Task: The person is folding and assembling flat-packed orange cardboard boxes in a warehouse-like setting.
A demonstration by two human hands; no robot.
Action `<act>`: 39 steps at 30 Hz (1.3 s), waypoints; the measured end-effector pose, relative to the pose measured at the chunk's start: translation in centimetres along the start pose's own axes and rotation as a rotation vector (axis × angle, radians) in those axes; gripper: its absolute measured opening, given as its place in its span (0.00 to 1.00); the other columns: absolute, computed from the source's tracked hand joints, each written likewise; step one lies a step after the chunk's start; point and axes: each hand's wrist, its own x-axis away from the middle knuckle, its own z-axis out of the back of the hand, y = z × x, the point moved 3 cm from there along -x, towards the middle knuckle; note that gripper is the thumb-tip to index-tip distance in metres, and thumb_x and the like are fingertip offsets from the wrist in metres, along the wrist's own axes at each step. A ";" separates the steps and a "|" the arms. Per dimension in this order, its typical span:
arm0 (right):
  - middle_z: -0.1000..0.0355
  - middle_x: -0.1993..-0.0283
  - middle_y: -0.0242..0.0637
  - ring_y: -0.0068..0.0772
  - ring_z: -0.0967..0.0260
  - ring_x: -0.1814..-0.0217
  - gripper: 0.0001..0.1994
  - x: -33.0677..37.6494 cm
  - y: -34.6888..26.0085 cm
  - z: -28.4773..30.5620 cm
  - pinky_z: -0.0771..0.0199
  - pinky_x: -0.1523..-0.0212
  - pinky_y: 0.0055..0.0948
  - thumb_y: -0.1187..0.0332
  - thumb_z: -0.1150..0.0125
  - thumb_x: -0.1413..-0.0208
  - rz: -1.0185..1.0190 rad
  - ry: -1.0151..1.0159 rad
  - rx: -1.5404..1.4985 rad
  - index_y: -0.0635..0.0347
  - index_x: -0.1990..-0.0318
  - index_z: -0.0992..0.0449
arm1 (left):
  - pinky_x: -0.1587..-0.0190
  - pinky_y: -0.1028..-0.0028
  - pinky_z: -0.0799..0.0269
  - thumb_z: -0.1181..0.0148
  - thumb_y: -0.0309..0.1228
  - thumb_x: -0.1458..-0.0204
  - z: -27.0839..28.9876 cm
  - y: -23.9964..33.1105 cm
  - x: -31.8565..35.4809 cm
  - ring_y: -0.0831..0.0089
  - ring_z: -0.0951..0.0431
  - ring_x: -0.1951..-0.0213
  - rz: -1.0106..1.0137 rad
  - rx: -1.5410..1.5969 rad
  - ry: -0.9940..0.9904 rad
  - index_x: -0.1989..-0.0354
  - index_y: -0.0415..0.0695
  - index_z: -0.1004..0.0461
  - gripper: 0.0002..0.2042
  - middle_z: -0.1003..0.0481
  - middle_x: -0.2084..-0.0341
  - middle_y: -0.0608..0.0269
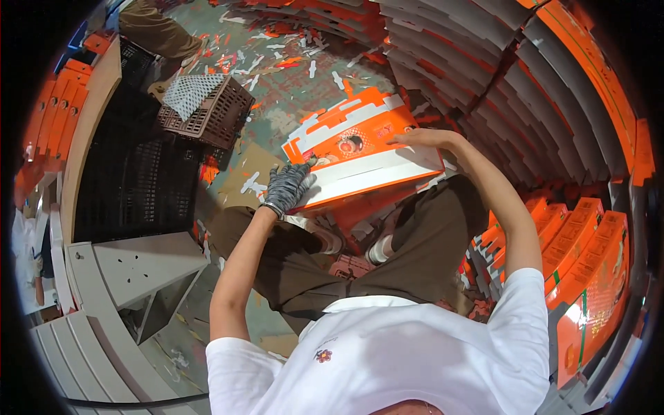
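Note:
Across my knees lies a stack of flat cardboard box blanks (366, 149), printed orange and white with a picture on the upper face. The far edge is uneven, with tabs jutting out. My left hand (289, 188), in a grey striped glove, grips the near left corner, with fingers on top; its thumb is not clearly visible. Bare, my right hand (423, 137) rests on the right end, its fingers stretched out flat over the orange print and pointing left. What lies beneath the stack is mostly hidden.
A brown plastic crate (218, 114) with white netting stands at far left, beside black crates (142, 187). Grey and orange cardboard stacks (477, 69) rise at right; orange bundles (591, 290) stand nearer. Scraps litter the green floor (277, 90). Another person's leg (155, 31) shows upper left.

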 end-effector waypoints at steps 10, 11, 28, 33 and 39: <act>0.27 0.67 0.35 0.26 0.31 0.64 0.19 -0.8 -1.2 -0.5 0.33 0.62 0.30 0.53 0.48 0.50 0.078 0.151 -0.245 0.53 0.54 0.29 | 0.46 0.44 0.58 0.33 0.49 0.77 0.9 5.0 0.0 0.53 0.43 0.46 -0.184 -0.020 0.097 0.40 0.38 0.56 0.53 0.42 0.50 0.45; 0.27 0.64 0.32 0.20 0.34 0.62 0.19 -0.2 -0.9 -0.9 0.34 0.60 0.25 0.58 0.51 0.46 0.254 0.124 -0.507 0.60 0.52 0.31 | 0.46 0.42 0.59 0.33 0.48 0.78 1.0 4.6 0.2 0.54 0.42 0.46 -0.201 0.017 0.132 0.41 0.40 0.53 0.52 0.41 0.51 0.47; 0.32 0.56 0.30 0.23 0.34 0.54 0.23 -0.5 -6.1 -0.9 0.33 0.55 0.23 0.61 0.47 0.48 0.440 -0.118 -1.774 0.59 0.46 0.41 | 0.42 0.72 0.50 0.53 0.30 0.50 17.7 -7.7 13.4 0.67 0.46 0.41 -0.116 1.203 0.736 0.42 0.45 0.46 0.24 0.48 0.41 0.58; 0.34 0.52 0.37 0.27 0.35 0.50 0.21 4.7 -12.0 1.6 0.33 0.51 0.27 0.65 0.48 0.48 0.557 0.037 -1.810 0.62 0.48 0.39 | 0.46 0.69 0.41 0.53 0.37 0.47 13.1 -13.4 11.2 0.66 0.40 0.46 -0.330 0.378 1.070 0.43 0.41 0.46 0.24 0.43 0.44 0.59; 0.30 0.62 0.35 0.26 0.30 0.64 0.15 8.3 -18.3 10.6 0.28 0.63 0.25 0.66 0.45 0.50 0.690 0.617 -1.816 0.65 0.56 0.34 | 0.47 0.67 0.38 0.55 0.39 0.46 2.1 -30.3 7.4 0.64 0.39 0.47 -0.482 2.106 0.565 0.45 0.45 0.44 0.22 0.43 0.45 0.58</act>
